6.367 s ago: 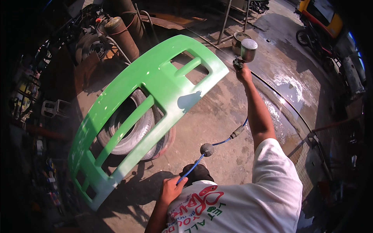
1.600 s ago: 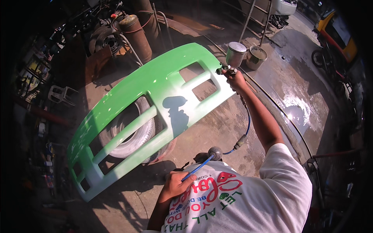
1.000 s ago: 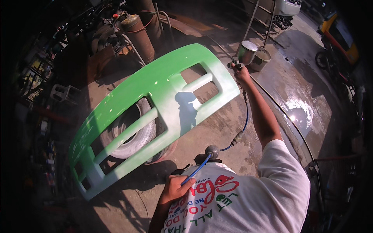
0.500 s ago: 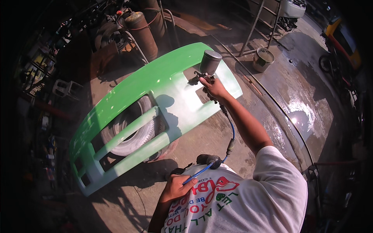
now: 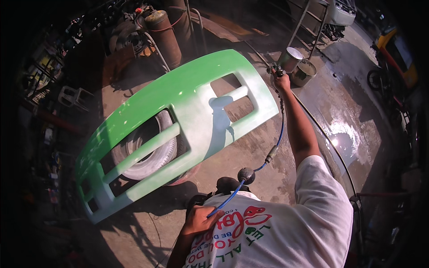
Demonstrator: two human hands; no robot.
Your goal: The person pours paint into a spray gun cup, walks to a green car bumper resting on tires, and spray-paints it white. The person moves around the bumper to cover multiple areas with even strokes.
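My right hand [image 5: 281, 82] grips a spray gun [image 5: 277, 70] with a grey metal cup [image 5: 290, 60], held out beyond the right end of a car bumper [image 5: 196, 76]. The bumper is bright green along its far side and whitish along its near side, with several rectangular openings. Close to my body, my left hand [image 5: 202, 219] is closed round a blue air hose [image 5: 232, 195]. That hose runs past a dark round ball-like piece [image 5: 246, 175] up to the gun. Shadows of my arm and the gun fall across the bumper's whitish part.
A pale tyre [image 5: 166, 154] lies under the bumper. A bucket [image 5: 304, 73] and a metal ladder [image 5: 313, 31] stand at the far right, near a wet patch of floor. Rusty gas cylinders [image 5: 163, 35] stand behind the bumper. A dark hose [image 5: 333, 136] crosses the floor at right.
My right hand has carried the spray gun right and away from over the bumper, past its right end. The blue hose has swung right with it. My left hand stays nearly in place.
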